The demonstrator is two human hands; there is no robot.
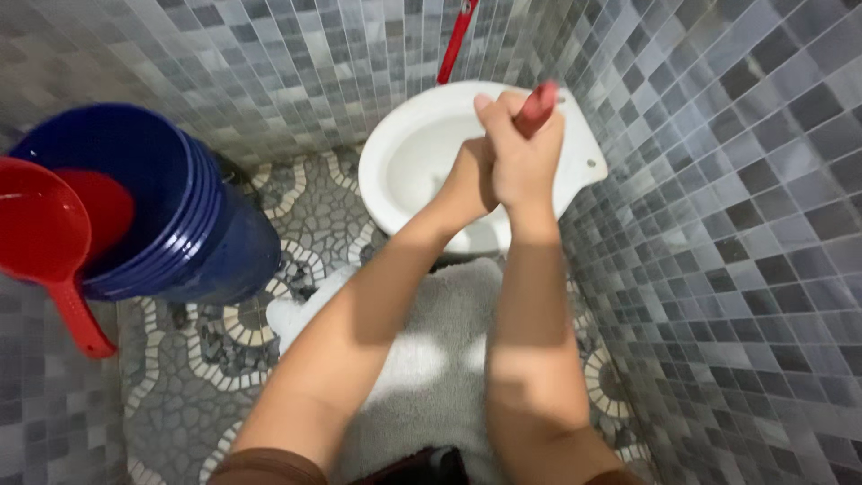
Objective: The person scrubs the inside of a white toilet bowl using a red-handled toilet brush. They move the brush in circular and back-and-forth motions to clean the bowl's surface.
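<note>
Both hands grip one red handle (537, 108) above a white toilet bowl (404, 153). My right hand (521, 153) is wrapped around the handle's top end, thumb up. My left hand (467, 180) clasps lower down, partly hidden behind the right hand. The handle's lower part and whatever is on its end are hidden behind the hands. My forearms reach forward over a grey bath mat (431, 359).
A dark blue bucket (197, 242) stands at the left with a red dipper (45, 242) hooked on its rim. A red pole (456, 40) leans on the tiled wall behind the toilet. Grey mosaic walls close in on the right and back; the floor is pebble-patterned.
</note>
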